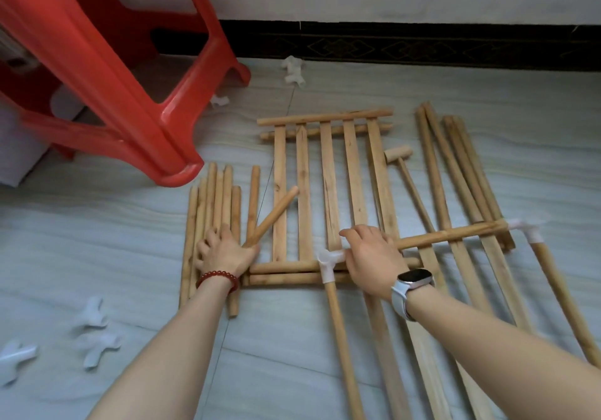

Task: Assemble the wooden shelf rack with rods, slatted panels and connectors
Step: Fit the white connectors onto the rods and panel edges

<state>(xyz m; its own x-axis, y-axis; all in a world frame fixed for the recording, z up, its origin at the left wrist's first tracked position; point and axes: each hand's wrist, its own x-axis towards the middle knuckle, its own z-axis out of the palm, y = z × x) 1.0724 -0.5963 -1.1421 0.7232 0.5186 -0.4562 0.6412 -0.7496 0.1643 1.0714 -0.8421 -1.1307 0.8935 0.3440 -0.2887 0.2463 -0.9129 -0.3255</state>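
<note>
A person kneels or leans over a pale tiled floor point(422, 94) with both arms stretched out. The left hand point(224, 250), with a red bead bracelet point(217, 279) on its wrist, lies on a bunch of short wooden rods point(211, 211) that sit side by side on the floor. Its fingers are curled round one short rod point(273, 216), which sticks up at a slant toward the middle. The right hand point(374, 257), with a white smartwatch point(413, 284) on its wrist, grips a long rod point(455, 235) that runs sideways to the right. A white connector point(328, 265) sits just beside this hand, and another rod point(341, 338) goes down from it toward the person. At the far right end of the sideways rod is a second white connector point(528, 232), with a rod going down from it too.

A slatted panel point(328, 188) lies flat on the floor between the two hands, and it seems a second one lies under it. A small wooden mallet point(403, 165) rests at the right edge of the panel. More long rods point(455, 165) lie in a bunch to the right. Loose white connectors point(94, 331) lie on the floor at the lower left, and a few more point(294, 69) lie near the dark wall strip. A red plastic stool point(123, 71) stands at the upper left.
</note>
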